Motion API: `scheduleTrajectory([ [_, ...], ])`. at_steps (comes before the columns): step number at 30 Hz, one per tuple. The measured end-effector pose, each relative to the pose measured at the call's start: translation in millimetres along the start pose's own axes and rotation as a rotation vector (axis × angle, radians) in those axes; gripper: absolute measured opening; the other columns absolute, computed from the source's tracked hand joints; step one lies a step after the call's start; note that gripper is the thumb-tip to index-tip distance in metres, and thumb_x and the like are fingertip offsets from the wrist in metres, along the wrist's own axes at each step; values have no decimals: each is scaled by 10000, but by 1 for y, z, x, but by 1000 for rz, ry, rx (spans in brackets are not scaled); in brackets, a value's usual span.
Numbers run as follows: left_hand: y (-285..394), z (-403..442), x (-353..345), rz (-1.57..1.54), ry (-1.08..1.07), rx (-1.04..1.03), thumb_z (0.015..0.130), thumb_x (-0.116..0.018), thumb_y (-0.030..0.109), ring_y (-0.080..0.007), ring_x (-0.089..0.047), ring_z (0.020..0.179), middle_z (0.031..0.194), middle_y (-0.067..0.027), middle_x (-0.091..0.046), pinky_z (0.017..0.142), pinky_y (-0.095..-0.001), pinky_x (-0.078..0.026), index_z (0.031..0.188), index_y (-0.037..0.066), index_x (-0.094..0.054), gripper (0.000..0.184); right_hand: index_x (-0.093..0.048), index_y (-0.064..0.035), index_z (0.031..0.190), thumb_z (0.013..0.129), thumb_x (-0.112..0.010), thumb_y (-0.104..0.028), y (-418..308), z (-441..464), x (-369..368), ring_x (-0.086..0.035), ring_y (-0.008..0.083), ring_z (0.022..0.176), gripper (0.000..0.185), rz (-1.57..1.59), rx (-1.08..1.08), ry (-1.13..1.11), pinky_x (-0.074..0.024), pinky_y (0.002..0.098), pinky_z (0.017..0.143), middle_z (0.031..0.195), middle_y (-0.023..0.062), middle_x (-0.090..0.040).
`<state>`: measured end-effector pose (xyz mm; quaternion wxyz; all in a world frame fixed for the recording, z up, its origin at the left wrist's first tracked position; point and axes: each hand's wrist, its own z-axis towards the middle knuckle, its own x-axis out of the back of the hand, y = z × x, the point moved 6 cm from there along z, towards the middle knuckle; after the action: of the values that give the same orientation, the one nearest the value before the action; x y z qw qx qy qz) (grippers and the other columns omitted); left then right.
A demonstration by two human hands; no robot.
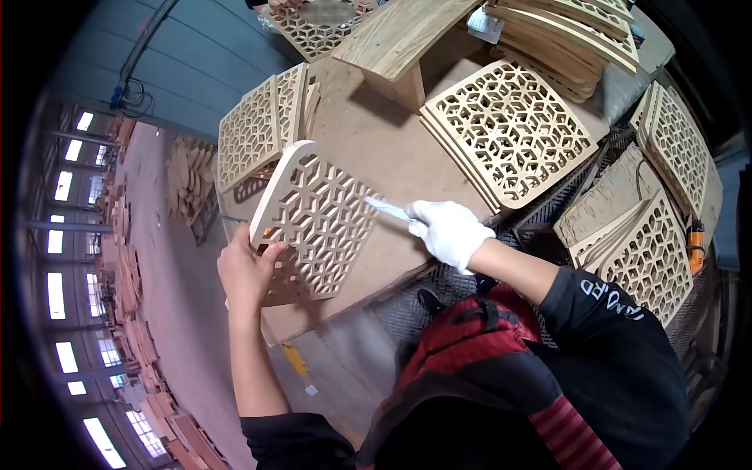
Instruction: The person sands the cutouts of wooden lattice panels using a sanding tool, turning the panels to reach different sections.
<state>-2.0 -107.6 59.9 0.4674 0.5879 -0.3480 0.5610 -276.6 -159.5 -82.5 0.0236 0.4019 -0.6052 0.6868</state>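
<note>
A wooden lattice panel (329,223) stands tilted over the workbench (392,157). My bare left hand (249,266) grips its left edge, thumb on the near face. My right hand (450,233), in a white glove, is closed round a thin, pale, blade-like tool (389,209). The tool's tip points left and lies at or just over the panel's upper right part; whether it touches cannot be told. To the right of the tool a stack of lattice panels (509,133) lies flat on the bench.
More panels lean at the bench's left (262,129). A wooden stand (399,39) and stacked curved pieces (548,47) are at the back. Further panels (650,254) and an orange tool (695,247) are at right. Another person's hand (283,4) shows at the top.
</note>
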Motion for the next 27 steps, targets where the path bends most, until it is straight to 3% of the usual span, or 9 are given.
scheduleTrajectory([
  [2,2,-2,1,-14,-16,26,703,-807,271,-325,-638,639,681,-134,-652,605,-404,-477,949,56,-618,378,-595,-88,1052,929,-511,-274,-11,9,3,-614,415,835,238,25,-50,-39,-485,478,754,890,189,-658],
  [5,1,-6,-2,37,18,26,735,-775,130,-182,-653,561,690,-91,-691,565,-303,-488,993,27,-632,312,-577,-71,993,920,-513,-209,-15,26,-6,-607,418,828,168,25,33,24,-477,487,748,870,207,-642],
  [6,0,-6,-4,72,22,-7,736,-775,120,-179,-661,558,697,-96,-697,564,-305,-495,1013,32,-632,324,-580,-67,988,913,-518,-199,-17,33,-9,-611,418,827,164,-32,18,-18,-479,490,749,886,207,-645],
  [10,18,-13,6,94,90,-82,674,-833,234,-355,-627,610,625,-153,-623,558,-392,-471,879,8,-581,396,-601,-64,1119,933,-435,-191,-38,57,-24,-644,380,883,279,-80,198,63,-523,447,770,953,214,-657],
  [13,19,-16,6,150,98,-42,658,-841,282,-353,-618,598,610,-144,-613,565,-410,-468,887,22,-593,426,-606,-42,1051,918,-433,-173,-40,87,-54,-647,379,905,254,-120,24,-86,-523,449,795,976,222,-656],
  [17,10,-10,4,138,95,-45,641,-847,294,-353,-613,599,593,-138,-600,565,-412,-465,865,22,-582,441,-560,-48,1101,908,-476,-152,-37,50,-39,-626,403,847,235,-8,154,34,-503,481,744,917,230,-644],
  [19,16,-10,8,126,107,-85,649,-842,280,-351,-607,593,574,-132,-580,571,-411,-465,809,13,-547,428,-552,-66,1068,908,-483,-159,-37,38,-27,-626,394,844,198,-58,116,0,-497,486,735,908,227,-642],
  [27,11,-8,4,155,85,-2,625,-850,287,-342,-618,609,594,-133,-598,593,-408,-472,823,25,-580,426,-558,-40,1007,894,-453,-134,-43,73,-56,-647,377,835,181,-145,153,49,-524,458,730,903,209,-648],
])
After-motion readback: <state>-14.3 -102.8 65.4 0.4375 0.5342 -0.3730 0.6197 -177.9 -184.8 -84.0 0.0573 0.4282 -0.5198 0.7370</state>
